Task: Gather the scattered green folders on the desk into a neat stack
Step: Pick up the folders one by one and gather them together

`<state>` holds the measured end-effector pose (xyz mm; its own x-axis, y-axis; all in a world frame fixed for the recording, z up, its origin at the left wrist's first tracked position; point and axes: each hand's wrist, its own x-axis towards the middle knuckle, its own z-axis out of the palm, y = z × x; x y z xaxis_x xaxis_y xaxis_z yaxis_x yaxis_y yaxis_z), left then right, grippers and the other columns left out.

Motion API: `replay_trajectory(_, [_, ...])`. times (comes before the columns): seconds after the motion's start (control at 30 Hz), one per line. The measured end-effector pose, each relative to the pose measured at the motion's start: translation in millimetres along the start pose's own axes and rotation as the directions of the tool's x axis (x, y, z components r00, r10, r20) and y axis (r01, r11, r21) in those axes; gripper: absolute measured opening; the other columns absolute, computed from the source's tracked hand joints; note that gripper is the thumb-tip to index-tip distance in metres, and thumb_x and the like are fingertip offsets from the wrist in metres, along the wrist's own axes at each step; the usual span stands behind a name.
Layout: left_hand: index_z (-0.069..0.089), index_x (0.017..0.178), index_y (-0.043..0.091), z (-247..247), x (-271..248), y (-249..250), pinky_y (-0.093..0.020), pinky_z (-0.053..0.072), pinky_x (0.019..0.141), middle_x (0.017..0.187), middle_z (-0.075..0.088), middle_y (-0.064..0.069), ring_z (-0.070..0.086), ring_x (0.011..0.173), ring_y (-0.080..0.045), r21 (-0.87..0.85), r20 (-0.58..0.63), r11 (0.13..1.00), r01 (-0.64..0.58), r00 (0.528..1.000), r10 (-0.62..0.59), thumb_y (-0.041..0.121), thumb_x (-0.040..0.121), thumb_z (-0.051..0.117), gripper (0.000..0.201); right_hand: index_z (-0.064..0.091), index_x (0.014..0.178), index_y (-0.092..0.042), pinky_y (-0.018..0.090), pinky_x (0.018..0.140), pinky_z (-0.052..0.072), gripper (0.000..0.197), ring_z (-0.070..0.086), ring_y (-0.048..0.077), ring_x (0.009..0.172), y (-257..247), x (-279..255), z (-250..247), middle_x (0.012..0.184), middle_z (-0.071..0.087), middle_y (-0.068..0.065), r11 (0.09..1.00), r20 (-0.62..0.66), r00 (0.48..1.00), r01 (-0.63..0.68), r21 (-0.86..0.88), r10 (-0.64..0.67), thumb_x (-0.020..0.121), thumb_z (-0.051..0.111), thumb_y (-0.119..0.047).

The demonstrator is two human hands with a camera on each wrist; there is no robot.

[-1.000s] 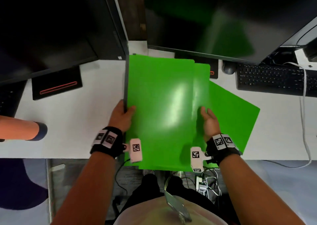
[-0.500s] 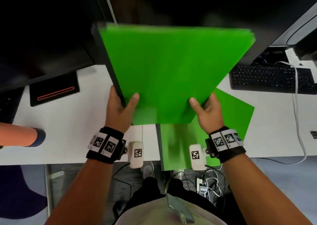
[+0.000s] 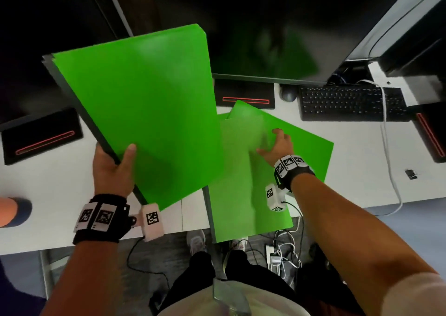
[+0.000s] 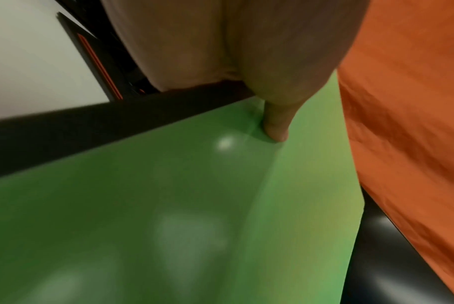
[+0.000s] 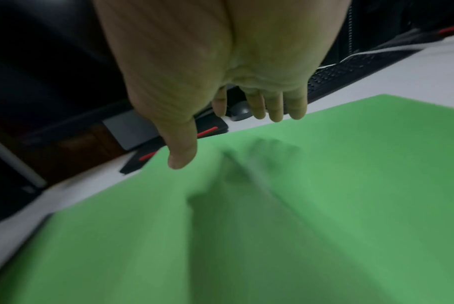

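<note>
My left hand (image 3: 113,168) grips a bundle of green folders (image 3: 144,113) by its dark left edge, thumb on top, and holds it lifted and tilted over the left half of the white desk (image 3: 48,190). In the left wrist view the thumb (image 4: 276,127) presses on the green cover (image 4: 168,216). Two more green folders lie on the desk: one straight folder (image 3: 241,195) overhanging the front edge and one skewed folder (image 3: 311,151) under it. My right hand (image 3: 277,144) hovers open over them, fingers spread (image 5: 275,109), with its shadow on the green folder (image 5: 324,185).
Dark monitors (image 3: 265,26) stand along the back. Black stand bases with red stripes (image 3: 41,139) (image 3: 243,96) sit on the desk, a black keyboard (image 3: 350,103) and white cable (image 3: 388,159) at right. Another person's arm (image 3: 12,209) lies at the left edge. My legs and cables (image 3: 282,255) are below.
My right hand let go of the lifted bundle and moved right over the folders on the desk. My left hand alone now holds the bundle, swung to the left.
</note>
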<state>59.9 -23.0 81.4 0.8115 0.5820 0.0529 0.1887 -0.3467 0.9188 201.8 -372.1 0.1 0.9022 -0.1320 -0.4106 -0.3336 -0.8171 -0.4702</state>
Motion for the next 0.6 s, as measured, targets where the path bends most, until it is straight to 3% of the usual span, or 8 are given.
replay_trajectory(0.1, [0.056,0.12,0.012,-8,5,-9,-0.035,0.055,0.083,0.111,0.065,-0.009,0.065,0.097,-0.022,-0.068,-0.015,0.995,0.079,0.997,-0.081,0.02,0.091,0.06,0.031,0.029,0.143,-0.023,0.054,0.109,0.037,0.099,0.035,0.039,0.137,8,35,-10,0.148,0.032,0.017,0.973,0.036,0.996,-0.07,-0.219,0.079,0.064,0.084,-0.044])
replay_trajectory(0.2, [0.054,0.122,0.01,-10,5,-18,-0.015,0.057,0.072,0.111,0.064,-0.009,0.067,0.087,-0.003,-0.064,-0.014,0.992,0.108,0.994,-0.109,0.015,0.094,0.058,0.029,0.013,0.151,-0.023,0.059,0.114,0.026,0.119,0.014,0.041,0.146,9,68,-17,0.16,0.01,0.017,0.916,0.117,0.989,-0.04,-0.399,0.094,0.059,0.083,-0.054])
replay_trajectory(0.27, [0.054,0.121,0.009,-12,5,-26,-0.01,0.055,0.067,0.11,0.064,-0.011,0.065,0.079,0.006,-0.063,-0.012,0.991,0.121,0.992,-0.122,0.013,0.094,0.057,0.027,0.002,0.153,-0.025,0.062,0.115,0.022,0.132,0.006,0.043,0.148,10,85,-16,0.162,0.002,0.017,0.872,0.169,0.981,0.003,-0.489,0.092,0.054,0.082,-0.062])
replay_trajectory(0.37, [0.054,0.122,0.005,-18,5,-30,-0.008,0.054,0.062,0.102,0.066,-0.009,0.064,0.071,0.011,-0.042,-0.021,0.987,0.153,0.988,-0.154,0.017,0.094,0.058,0.03,-0.001,0.153,-0.025,0.064,0.112,0.024,0.136,0.012,0.042,0.146,15,93,-12,0.16,0.01,0.016,0.835,0.195,0.978,0.045,-0.548,0.076,0.051,0.079,-0.068])
replay_trajectory(0.5, [0.053,0.124,0.004,-26,3,-28,-0.007,0.054,0.061,0.097,0.066,0.002,0.064,0.07,0.013,-0.036,-0.032,0.986,0.166,0.985,-0.167,0.017,0.095,0.056,0.032,0.019,0.147,-0.016,0.061,0.11,0.029,0.131,0.03,0.041,0.138,17,83,-9,0.148,0.029,0.02,0.789,0.101,0.992,0.005,-0.614,0.072,0.046,0.072,-0.079])
replay_trajectory(0.6, [0.054,0.124,0.007,-29,4,-24,-0.01,0.056,0.062,0.102,0.066,-0.008,0.065,0.071,0.012,-0.025,-0.051,0.987,0.158,0.986,-0.159,0.019,0.095,0.057,0.031,0.03,0.14,-0.01,0.054,0.107,0.035,0.126,0.037,0.038,0.132,21,75,-6,0.141,0.037,0.018,0.799,0.052,0.992,-0.064,-0.598,0.118,0.044,0.07,-0.082])
